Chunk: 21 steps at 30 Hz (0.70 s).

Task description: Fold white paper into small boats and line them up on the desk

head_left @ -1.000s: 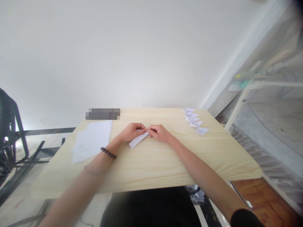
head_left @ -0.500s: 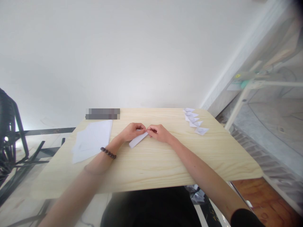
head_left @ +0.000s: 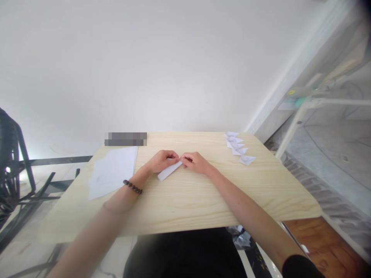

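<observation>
A narrow strip of folded white paper (head_left: 169,171) lies slanted on the wooden table, its upper right end between my two hands. My left hand (head_left: 164,161), with a dark bead bracelet at the wrist, is closed on the paper's upper edge, fingertips pinched near that end. Right beside it, my right hand (head_left: 194,162) pinches the tip of the same paper between thumb and fingers. The fingertips of both hands nearly meet, and the fold between them is partly hidden.
Left of my arm lies a stack of white paper sheets (head_left: 114,166) on the table (head_left: 185,208). Several folded white paper pieces (head_left: 247,160) form a row at the back right. A blurred-out dark object (head_left: 125,139) sits at the back left edge, near the wall.
My right hand's fingertips have shifted very slightly to the right along the paper's end. The left hand and the other things look the same.
</observation>
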Motion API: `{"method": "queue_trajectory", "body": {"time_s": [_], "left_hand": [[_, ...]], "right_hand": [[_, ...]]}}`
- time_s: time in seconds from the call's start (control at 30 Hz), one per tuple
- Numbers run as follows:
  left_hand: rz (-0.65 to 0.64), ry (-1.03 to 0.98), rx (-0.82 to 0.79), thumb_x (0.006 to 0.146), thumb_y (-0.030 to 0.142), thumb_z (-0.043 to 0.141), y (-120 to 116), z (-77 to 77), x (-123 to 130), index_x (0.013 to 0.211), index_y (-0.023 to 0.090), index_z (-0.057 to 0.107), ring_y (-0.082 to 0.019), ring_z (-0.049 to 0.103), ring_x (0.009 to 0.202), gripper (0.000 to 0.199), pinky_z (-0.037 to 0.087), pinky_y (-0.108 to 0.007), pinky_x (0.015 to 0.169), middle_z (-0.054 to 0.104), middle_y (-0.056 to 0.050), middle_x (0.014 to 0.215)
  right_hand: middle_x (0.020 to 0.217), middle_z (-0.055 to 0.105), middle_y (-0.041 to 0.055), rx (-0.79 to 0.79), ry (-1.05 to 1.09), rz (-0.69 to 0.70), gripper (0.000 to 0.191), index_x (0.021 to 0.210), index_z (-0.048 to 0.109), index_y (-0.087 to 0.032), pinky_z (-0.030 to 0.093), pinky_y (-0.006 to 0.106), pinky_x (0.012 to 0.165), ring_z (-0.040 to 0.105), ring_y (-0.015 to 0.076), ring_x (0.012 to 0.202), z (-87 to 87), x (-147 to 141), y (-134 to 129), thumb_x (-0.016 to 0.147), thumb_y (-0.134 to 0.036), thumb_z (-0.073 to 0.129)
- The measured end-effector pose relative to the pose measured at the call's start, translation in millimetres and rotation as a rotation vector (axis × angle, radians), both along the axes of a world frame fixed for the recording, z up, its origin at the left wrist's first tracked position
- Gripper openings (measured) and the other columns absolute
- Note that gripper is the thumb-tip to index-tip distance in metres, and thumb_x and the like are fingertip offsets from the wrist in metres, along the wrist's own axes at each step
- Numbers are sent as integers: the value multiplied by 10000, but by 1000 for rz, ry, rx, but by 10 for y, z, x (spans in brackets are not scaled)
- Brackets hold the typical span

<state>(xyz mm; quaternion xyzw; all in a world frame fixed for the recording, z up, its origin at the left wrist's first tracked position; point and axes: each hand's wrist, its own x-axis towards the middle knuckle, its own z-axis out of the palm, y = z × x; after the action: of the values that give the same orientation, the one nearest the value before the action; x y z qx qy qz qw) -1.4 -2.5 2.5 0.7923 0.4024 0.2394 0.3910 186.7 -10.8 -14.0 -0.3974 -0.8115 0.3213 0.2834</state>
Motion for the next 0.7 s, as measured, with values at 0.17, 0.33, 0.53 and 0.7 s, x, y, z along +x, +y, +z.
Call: {"method": "queue_trajectory", "body": {"time_s": [0.17, 0.33, 0.53, 0.7], "left_hand": [[20, 19, -3, 731, 435, 476, 3, 0, -12, 795, 139, 609, -114, 488, 582, 330, 345, -205, 498, 594, -21, 695], [34, 7, 2, 721, 439, 483, 1, 1, -20, 785, 142, 612, -114, 479, 568, 330, 338, -206, 486, 585, -16, 671], [68, -38, 14, 738, 439, 462, -10, 10, 3, 796, 145, 597, -101, 460, 553, 328, 328, -197, 464, 568, -10, 677], [96, -164, -13, 728, 403, 509, 22, -49, 10, 1029, 157, 494, -104, 491, 583, 389, 360, -193, 470, 542, -12, 727]], "right_hand": [[663, 610, 2, -31, -9, 25, 235, 756, 579, -132, 290, 171, 475, 383, 44, 464, 21, 11, -1, 805, -250, 382], [686, 618, 6, -64, -5, 54, 238, 789, 583, -136, 291, 171, 470, 384, 45, 464, 36, 29, 11, 807, -259, 380], [611, 587, -6, 31, 17, -51, 238, 724, 566, -142, 308, 175, 481, 392, 52, 462, 4, -14, 3, 803, -280, 389], [572, 561, -11, 164, 84, -317, 234, 669, 536, -152, 340, 186, 530, 452, 69, 503, -29, 29, 69, 794, -278, 384]]}}
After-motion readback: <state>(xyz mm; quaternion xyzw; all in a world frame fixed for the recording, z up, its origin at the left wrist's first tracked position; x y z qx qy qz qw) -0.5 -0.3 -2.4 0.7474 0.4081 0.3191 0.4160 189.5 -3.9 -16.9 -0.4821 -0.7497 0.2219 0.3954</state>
